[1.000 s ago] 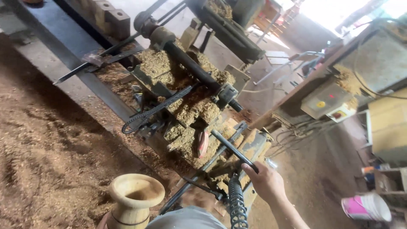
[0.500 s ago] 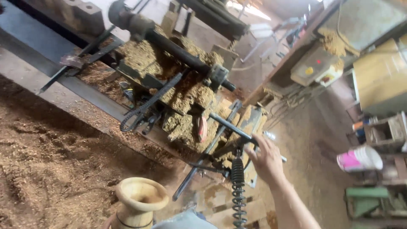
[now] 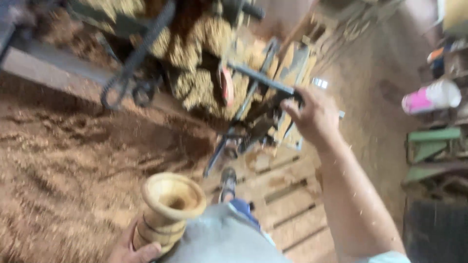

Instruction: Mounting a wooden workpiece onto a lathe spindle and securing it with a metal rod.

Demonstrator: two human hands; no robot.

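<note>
Fingers (image 3: 292,104) of the right hand (image 3: 316,117) curled over the end of the dark metal lever (image 3: 261,78), closed on it, as half a second ago, though now higher and larger in view, the camera having swung down and nearer. Lever running long from that grip up and left toward the sawdust-caked lathe (image 3: 204,58). Fingers (image 3: 146,251) of the left hand (image 3: 129,246) wrapped round the base of the wooden vase (image 3: 168,209), holding it firmly; more of vase and hand in view than before. Vase nearly upright, long axis tilted slightly, flared mouth pointing up toward the camera, well below and left of the lathe, over the sawdust-strewn floor (image 3: 58,160). Wooden pallet (image 3: 287,195) below the lathe, under the right forearm. Pink-and-white container (image 3: 431,96) far right of the lathe, probably a plastic jug, too blurred to tell.
</note>
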